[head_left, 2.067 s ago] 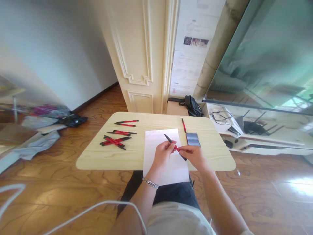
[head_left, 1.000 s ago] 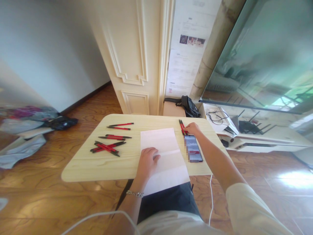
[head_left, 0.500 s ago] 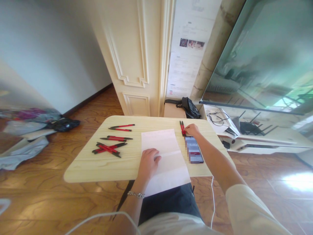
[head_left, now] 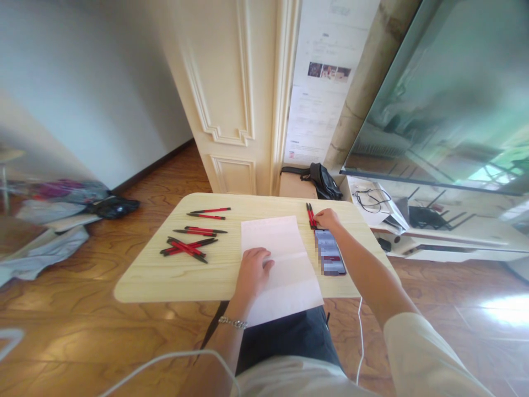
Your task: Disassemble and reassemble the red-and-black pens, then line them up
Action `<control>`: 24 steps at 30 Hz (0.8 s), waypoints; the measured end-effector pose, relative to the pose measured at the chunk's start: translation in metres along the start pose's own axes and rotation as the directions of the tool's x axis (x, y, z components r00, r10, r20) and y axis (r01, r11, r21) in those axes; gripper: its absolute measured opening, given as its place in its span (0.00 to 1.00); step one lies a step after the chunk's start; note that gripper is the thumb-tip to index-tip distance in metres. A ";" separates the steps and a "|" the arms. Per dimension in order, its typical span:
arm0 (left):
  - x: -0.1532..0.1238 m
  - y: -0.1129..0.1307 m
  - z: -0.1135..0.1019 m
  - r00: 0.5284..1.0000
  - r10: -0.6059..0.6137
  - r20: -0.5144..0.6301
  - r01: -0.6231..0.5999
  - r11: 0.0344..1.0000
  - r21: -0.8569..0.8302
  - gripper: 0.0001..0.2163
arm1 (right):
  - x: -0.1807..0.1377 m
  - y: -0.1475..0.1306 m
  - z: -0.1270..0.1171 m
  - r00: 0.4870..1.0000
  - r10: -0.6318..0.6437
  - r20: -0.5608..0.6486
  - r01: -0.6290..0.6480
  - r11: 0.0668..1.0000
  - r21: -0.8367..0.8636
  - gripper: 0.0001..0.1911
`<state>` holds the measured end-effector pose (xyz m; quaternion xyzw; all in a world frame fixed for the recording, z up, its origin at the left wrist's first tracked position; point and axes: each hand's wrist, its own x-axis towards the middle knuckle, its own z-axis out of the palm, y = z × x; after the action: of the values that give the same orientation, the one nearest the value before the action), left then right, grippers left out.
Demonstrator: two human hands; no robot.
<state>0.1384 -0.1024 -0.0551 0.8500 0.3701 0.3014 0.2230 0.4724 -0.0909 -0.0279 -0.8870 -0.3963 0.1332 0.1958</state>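
My left hand [head_left: 255,270] rests on a white sheet of paper [head_left: 285,253], its fingers loosely bent and the thumb apart. Over at the right side of the table, my right hand [head_left: 327,218] has its fingers closed at the lower end of a red and black pen [head_left: 313,216]. Another such pen [head_left: 308,212] lies close alongside it. Just below that hand is a phone [head_left: 330,252] with its screen lit. Several more red and black pens lie left of the paper: an upper pair [head_left: 210,213], a middle pair [head_left: 200,230] and a crossed pile [head_left: 188,248].
The pale wooden table [head_left: 144,281] has rounded corners. A white cable [head_left: 359,342] hangs by its right front edge. Behind it are a black bag [head_left: 326,182] and a low white cabinet [head_left: 438,249] with a router [head_left: 427,218]. Bags and cloth lie on the left floor.
The whole view has shifted slightly. Both hands keep their places, the left on the paper and the right at the pens; the pens and phone look unmoved on the table.
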 end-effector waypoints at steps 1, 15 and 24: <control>0.000 0.001 -0.001 1.000 0.000 -0.001 0.000 1.000 -0.003 0.09 | -0.002 -0.001 -0.002 1.000 0.002 -0.006 -0.002 1.000 0.000 0.11; -0.043 -0.019 -0.063 0.952 -0.175 -0.252 0.171 0.984 -0.040 0.08 | -0.165 -0.055 0.010 0.854 -0.505 -0.124 0.519 0.812 0.268 0.15; -0.036 -0.096 -0.148 0.942 -0.221 -0.251 0.306 0.873 0.380 0.11 | -0.204 -0.029 0.047 0.823 -0.503 -0.264 0.553 0.816 0.169 0.15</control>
<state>-0.0294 -0.0468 -0.0191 0.7844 0.5587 0.2664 0.0391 0.3019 -0.2162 -0.0400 -0.7203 -0.5861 0.0267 0.3701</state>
